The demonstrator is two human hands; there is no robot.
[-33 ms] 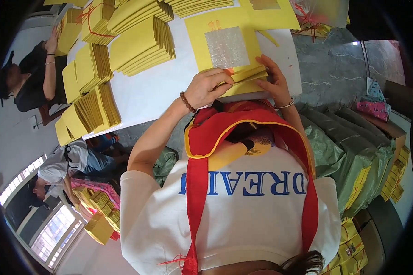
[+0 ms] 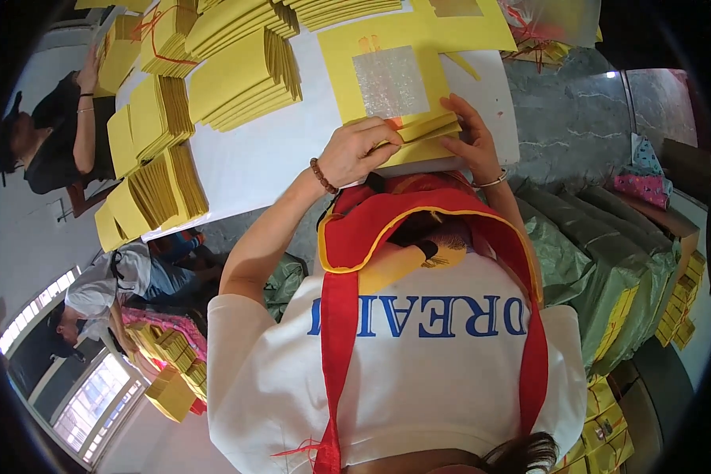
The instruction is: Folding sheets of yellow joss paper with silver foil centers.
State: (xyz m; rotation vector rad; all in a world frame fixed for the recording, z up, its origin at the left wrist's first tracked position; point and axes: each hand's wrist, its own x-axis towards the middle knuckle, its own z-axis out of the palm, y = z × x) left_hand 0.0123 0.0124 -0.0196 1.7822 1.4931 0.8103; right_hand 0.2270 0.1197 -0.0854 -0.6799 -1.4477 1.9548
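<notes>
In front of me on the white tabletop lies a yellow paper sheet (image 2: 336, 67) with a shiny, see-through rectangular patch (image 2: 391, 83) and orange marks. Its near edge is turned up into a folded strip (image 2: 430, 129). My left hand (image 2: 361, 148), with a beaded bracelet at the wrist, is closed, its fingers pinching the strip's left part. At the strip's right end is my right hand (image 2: 476, 142). Its fingers are apart, the thumb on the near side and the other fingers on the far side. What lies under the left fingers is hidden.
Stacks of folded yellow paper (image 2: 241, 79) fill the table's left and far side, one bundle (image 2: 166, 39) tied with red string. Another yellow sheet (image 2: 482, 28) overlaps at the far right. Green-wrapped bundles (image 2: 608, 268) stand to my right. Two people are on the left.
</notes>
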